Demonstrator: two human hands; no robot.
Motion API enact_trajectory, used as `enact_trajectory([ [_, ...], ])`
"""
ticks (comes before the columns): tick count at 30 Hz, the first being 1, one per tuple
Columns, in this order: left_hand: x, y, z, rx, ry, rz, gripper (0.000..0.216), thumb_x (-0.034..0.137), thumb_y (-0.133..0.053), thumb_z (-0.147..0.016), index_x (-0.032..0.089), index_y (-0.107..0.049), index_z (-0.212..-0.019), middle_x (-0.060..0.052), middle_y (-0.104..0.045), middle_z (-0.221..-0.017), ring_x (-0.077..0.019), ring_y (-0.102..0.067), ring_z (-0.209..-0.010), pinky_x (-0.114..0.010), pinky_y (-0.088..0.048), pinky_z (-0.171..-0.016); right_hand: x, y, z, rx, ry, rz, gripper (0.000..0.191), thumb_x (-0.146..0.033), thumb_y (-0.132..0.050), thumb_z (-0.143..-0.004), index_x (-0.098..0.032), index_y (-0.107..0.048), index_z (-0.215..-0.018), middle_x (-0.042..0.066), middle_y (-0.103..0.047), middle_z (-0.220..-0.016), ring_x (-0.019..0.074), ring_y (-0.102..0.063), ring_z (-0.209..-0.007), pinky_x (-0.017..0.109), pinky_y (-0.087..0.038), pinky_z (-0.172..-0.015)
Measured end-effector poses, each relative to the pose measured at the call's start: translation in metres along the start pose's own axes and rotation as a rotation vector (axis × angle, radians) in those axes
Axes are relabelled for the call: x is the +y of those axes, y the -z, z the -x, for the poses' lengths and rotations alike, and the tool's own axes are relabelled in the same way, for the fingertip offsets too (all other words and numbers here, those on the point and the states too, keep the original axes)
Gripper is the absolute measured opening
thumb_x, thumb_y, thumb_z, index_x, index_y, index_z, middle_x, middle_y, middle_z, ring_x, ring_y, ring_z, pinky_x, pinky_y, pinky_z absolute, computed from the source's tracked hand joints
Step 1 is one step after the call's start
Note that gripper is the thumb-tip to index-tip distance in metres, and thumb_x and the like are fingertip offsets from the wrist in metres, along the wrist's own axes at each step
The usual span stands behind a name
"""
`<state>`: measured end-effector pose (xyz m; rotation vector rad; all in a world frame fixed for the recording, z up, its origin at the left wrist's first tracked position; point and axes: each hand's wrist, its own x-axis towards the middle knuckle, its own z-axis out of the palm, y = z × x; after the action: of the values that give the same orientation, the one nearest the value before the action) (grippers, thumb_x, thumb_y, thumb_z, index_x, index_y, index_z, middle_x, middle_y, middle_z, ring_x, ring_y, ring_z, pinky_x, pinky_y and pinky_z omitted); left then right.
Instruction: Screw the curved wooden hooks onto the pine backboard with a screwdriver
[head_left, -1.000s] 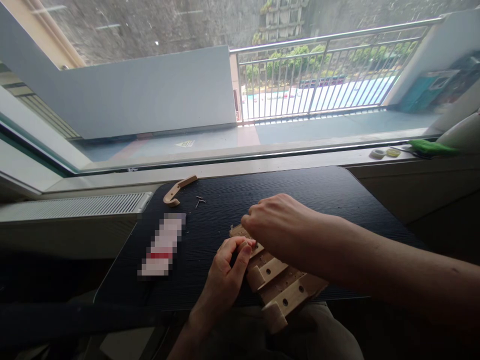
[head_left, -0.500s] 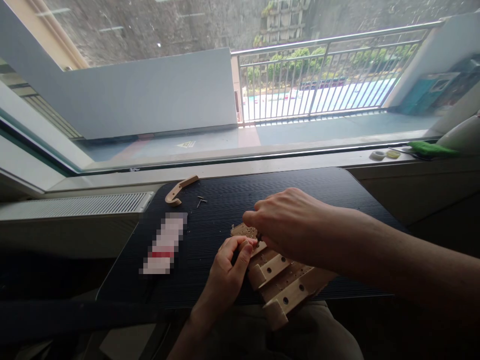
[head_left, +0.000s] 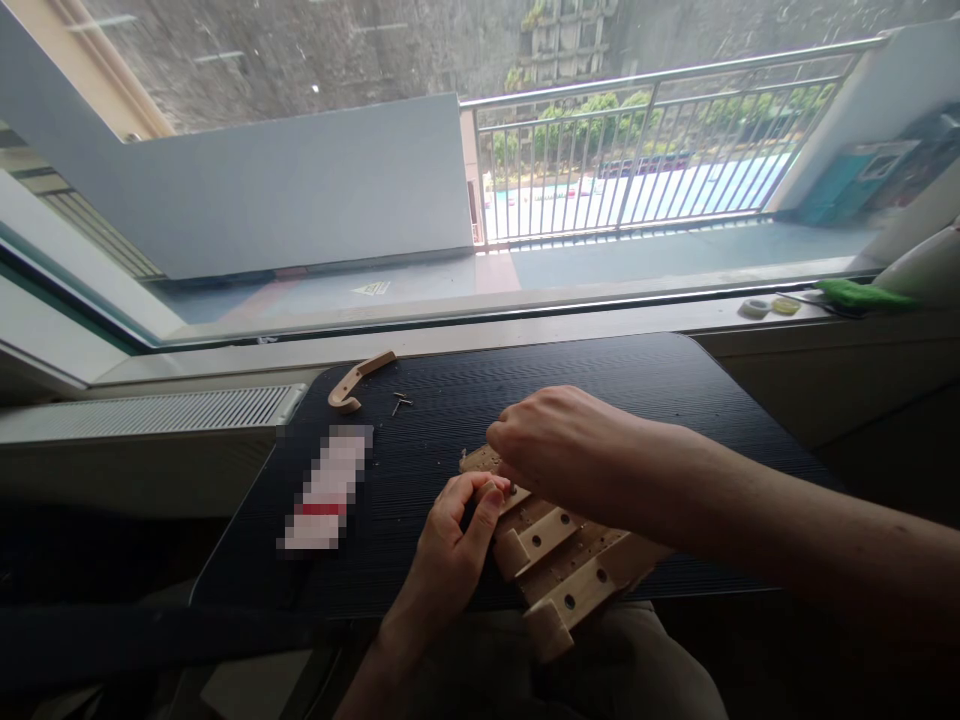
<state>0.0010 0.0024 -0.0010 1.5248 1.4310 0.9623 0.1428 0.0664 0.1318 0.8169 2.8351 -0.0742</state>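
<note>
A pale wooden board (head_left: pixel 570 565) with several drilled holes and raised blocks lies tilted at the near edge of a black ribbed mat (head_left: pixel 465 420). My left hand (head_left: pixel 454 545) is curled around the board's left end and grips it. My right hand (head_left: pixel 562 450) hovers over the board's far end with the fingers pinched together on something I cannot make out. A curved wooden hook (head_left: pixel 354 382) and two small screws (head_left: pixel 400 401) lie apart at the mat's far left.
A blurred white and red packet (head_left: pixel 326 490) lies on the mat's left side. A radiator grille (head_left: pixel 150 408) sits to the left. A window sill with tape rolls (head_left: pixel 769 306) and a green object (head_left: pixel 862 294) runs behind the mat.
My right hand shifted slightly over the board's far end, up and right then back. The board and my left hand stayed nearly still.
</note>
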Motion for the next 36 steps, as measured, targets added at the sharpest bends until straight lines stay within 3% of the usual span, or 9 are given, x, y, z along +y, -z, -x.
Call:
enact_trajectory([
  [3,0.0,-0.001,0.0,0.007,-0.004,-0.005,0.025,0.038,-0.045,-0.089,0.019,-0.06,-0.095,-0.004,-0.064,-0.096,-0.0184,-0.057,-0.092,-0.028,-0.042,-0.084,0.0,0.001,0.0,-0.008,-0.048,0.02,0.014,-0.011,-0.055,-0.08,-0.016,-0.06,-0.068,0.002,-0.062,-0.066,0.0194,-0.061,-0.063,0.026,-0.026,-0.045],
  [9,0.0,0.0,0.001,0.015,-0.02,0.014,0.024,0.037,-0.046,-0.089,0.018,-0.06,-0.095,-0.004,-0.064,-0.096,-0.0187,-0.057,-0.092,-0.028,-0.043,-0.083,-0.002,0.01,0.01,0.022,-0.091,-0.013,0.011,-0.025,-0.06,-0.08,-0.016,-0.059,-0.088,0.003,-0.064,-0.07,0.0194,-0.061,-0.063,0.024,-0.026,-0.046],
  [13,-0.001,0.0,0.0,0.004,-0.004,0.017,0.025,0.038,-0.045,-0.089,0.019,-0.06,-0.095,-0.004,-0.064,-0.099,-0.0185,-0.058,-0.093,-0.028,-0.043,-0.084,-0.004,0.014,0.011,-0.073,-0.062,-0.034,0.005,-0.013,-0.061,-0.077,-0.017,-0.059,-0.079,0.003,-0.065,-0.073,0.0179,-0.06,-0.065,0.024,-0.027,-0.048],
  [25,-0.002,-0.001,0.0,0.009,-0.028,0.018,0.025,0.037,-0.045,-0.089,0.02,-0.061,-0.096,-0.004,-0.064,-0.097,-0.0182,-0.057,-0.093,-0.028,-0.042,-0.085,-0.001,0.008,0.002,-0.061,-0.097,0.006,0.009,-0.013,-0.055,-0.08,-0.016,-0.062,-0.075,0.003,-0.063,-0.068,0.0156,-0.057,-0.059,0.024,-0.023,-0.046],
  [32,0.0,0.0,0.0,0.004,-0.031,0.047,0.026,0.037,-0.045,-0.089,0.019,-0.062,-0.096,-0.004,-0.064,-0.099,-0.0185,-0.057,-0.097,-0.029,-0.042,-0.087,0.02,0.004,0.021,0.174,-0.202,-0.02,0.027,-0.036,-0.051,-0.085,-0.017,-0.063,-0.069,0.003,-0.061,-0.06,0.0125,-0.05,-0.053,0.024,-0.024,-0.048],
  [36,-0.004,-0.002,0.005,0.014,-0.046,0.068,0.028,0.039,-0.045,-0.089,0.019,-0.06,-0.102,-0.006,-0.063,-0.106,-0.0203,-0.056,-0.103,-0.032,-0.041,-0.092,0.023,-0.02,0.055,0.395,-0.37,-0.327,0.027,-0.042,-0.049,-0.086,-0.02,-0.064,-0.083,-0.001,-0.058,-0.059,0.0098,-0.047,-0.051,0.022,-0.029,-0.047],
])
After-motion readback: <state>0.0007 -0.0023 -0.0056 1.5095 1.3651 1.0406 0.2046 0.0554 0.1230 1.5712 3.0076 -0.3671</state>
